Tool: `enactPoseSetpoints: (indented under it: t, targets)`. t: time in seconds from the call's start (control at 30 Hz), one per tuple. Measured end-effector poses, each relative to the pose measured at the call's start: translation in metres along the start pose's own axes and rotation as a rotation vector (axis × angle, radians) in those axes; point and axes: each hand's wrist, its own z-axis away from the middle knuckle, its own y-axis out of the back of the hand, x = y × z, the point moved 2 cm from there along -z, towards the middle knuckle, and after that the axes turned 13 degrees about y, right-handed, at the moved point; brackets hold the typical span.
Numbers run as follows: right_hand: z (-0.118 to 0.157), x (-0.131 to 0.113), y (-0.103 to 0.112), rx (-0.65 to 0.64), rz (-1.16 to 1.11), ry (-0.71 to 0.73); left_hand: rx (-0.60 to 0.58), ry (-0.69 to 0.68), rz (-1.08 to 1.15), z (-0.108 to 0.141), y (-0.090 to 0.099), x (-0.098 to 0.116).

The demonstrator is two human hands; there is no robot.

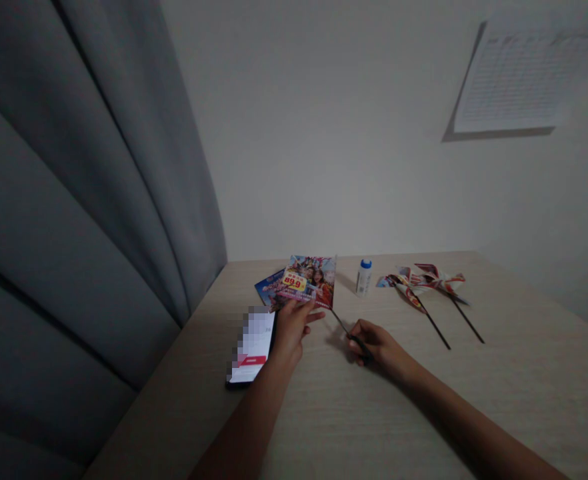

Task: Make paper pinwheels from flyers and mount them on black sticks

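Note:
My left hand (pixel 295 325) is at the lower edge of a colourful printed paper (pixel 314 280), its fingers spread near that edge; whether they grip it is hard to tell. Black-handled scissors (pixel 361 347) are in my right hand (pixel 371 341), fingers wrapped round the handles. The blades point up and left, with their tip at the paper's lower right corner. Beneath the printed paper, on its left, a blue leaflet (pixel 267 288) sticks out.
A phone (pixel 251 348) with a lit screen lies left of my left hand. Behind my right hand stands a blue-capped glue bottle (pixel 365 279). Two paper pinwheels (pixel 404 288) on dark sticks lie to the right. A grey curtain (pixel 99 200) hangs at the left.

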Motion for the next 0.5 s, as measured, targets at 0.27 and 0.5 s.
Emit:
enactPoseSetpoints:
  t: [0.27,0.5]
  targets:
    - [-0.001,-0.0083,-0.003,0.019,-0.034,0.001,0.003,0.002,0.014,-0.0008,0.0001,0.0]
    - [-0.0024,-0.0014,-0.0012,0.016,-0.062,0.005,-0.015,-0.012,0.024,-0.001,0.0001,-0.0007]
